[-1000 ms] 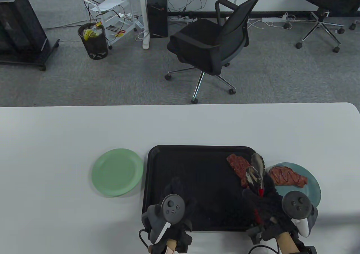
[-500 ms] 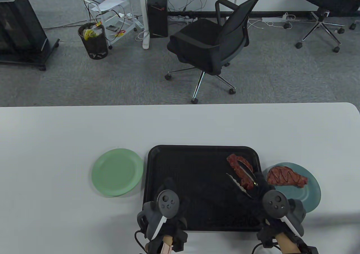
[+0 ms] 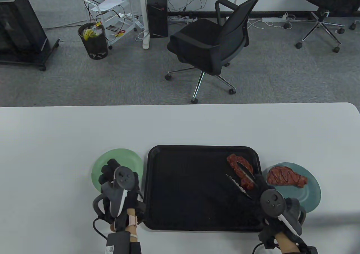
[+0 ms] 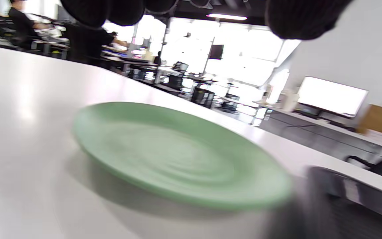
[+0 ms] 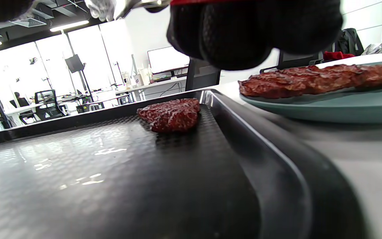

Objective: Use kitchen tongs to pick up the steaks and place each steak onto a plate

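Observation:
A black tray (image 3: pixel 191 186) holds one red steak (image 3: pixel 233 161) at its far right; the right wrist view shows that steak (image 5: pixel 171 114) lying flat. My right hand (image 3: pixel 260 185) grips the metal tongs (image 3: pixel 243 168), whose spread arms reach over the steak, one across it and one to its left. A second steak (image 3: pixel 285 176) lies on the teal plate (image 3: pixel 312 192) right of the tray. My left hand (image 3: pixel 108 172) hovers over the near part of the green plate (image 3: pixel 123 158), fingers relaxed and holding nothing. The green plate (image 4: pixel 164 156) has nothing on it.
The tray's raised rim (image 5: pixel 277 159) stands between the steak and the teal plate (image 5: pixel 343 106). White table (image 3: pixel 180 124) stretches beyond the tray. A black office chair (image 3: pixel 213 45) stands on the floor behind the table.
My left hand has moved left from the tray's front edge to over the green plate. My right hand lowered the tongs and opened them around the tray's steak, then barely moved.

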`<action>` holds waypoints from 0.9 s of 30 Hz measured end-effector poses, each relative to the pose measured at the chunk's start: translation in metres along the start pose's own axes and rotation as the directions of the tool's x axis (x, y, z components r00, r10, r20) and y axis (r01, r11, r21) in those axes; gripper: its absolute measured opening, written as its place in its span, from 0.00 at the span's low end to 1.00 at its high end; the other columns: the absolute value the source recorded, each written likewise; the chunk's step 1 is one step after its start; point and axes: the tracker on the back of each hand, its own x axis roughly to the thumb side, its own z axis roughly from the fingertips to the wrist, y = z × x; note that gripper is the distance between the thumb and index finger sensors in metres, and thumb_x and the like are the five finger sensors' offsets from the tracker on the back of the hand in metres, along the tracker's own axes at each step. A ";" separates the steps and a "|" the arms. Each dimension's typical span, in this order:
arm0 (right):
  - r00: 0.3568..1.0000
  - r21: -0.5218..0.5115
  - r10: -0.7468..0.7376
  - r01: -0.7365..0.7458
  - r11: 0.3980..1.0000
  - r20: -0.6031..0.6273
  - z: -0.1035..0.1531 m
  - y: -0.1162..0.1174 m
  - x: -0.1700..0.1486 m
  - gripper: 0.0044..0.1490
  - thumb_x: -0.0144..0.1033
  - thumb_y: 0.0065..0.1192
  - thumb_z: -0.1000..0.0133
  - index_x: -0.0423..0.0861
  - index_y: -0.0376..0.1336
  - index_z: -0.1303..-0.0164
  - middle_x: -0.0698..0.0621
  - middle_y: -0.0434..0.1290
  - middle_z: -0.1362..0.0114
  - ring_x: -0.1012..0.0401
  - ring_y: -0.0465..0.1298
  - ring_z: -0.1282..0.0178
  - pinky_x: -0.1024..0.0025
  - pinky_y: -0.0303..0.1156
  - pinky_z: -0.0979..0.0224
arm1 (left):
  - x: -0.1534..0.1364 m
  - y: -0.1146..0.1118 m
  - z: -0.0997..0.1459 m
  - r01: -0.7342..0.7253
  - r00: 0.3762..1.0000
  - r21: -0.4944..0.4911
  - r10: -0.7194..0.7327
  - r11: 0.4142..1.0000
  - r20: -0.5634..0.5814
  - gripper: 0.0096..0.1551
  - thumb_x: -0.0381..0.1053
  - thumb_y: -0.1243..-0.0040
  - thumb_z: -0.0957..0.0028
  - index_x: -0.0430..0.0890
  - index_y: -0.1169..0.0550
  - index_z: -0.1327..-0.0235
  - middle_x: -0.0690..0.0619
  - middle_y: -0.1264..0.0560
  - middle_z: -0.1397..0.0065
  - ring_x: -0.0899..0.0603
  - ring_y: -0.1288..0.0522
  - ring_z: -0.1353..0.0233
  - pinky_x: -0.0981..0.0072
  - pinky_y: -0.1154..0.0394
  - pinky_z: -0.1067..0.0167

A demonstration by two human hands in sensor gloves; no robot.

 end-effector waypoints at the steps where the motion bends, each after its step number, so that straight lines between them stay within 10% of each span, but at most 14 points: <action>1: 1.000 0.001 0.004 -0.004 1.000 -0.007 0.000 0.000 0.000 0.59 0.75 0.55 0.60 0.58 0.44 0.23 0.46 0.69 0.38 0.48 0.74 0.51 0.49 0.70 0.45 | -0.010 0.001 -0.007 0.000 0.999 -0.009 0.000 1.000 -0.037 0.55 0.64 0.41 0.54 0.44 0.49 0.20 0.36 0.49 0.20 0.26 0.44 0.26 0.43 0.37 0.32; 20: 0.997 0.022 0.067 -0.066 0.998 -0.029 0.001 0.004 0.004 0.59 0.75 0.55 0.60 0.56 0.44 0.23 0.46 0.69 0.38 0.47 0.74 0.50 0.48 0.71 0.45 | -0.038 -0.047 -0.070 -0.016 0.980 -0.302 -0.045 0.953 -0.193 0.56 0.63 0.39 0.55 0.44 0.50 0.20 0.36 0.45 0.21 0.24 0.43 0.27 0.44 0.33 0.35; 27: 0.997 0.021 0.075 -0.074 0.997 -0.019 0.004 0.004 0.010 0.59 0.75 0.55 0.60 0.56 0.44 0.23 0.46 0.69 0.38 0.47 0.74 0.50 0.48 0.71 0.45 | -0.028 -0.052 -0.072 0.125 0.967 -0.247 -0.174 0.961 -0.186 0.55 0.55 0.35 0.57 0.43 0.48 0.21 0.38 0.37 0.26 0.31 0.31 0.35 0.52 0.26 0.41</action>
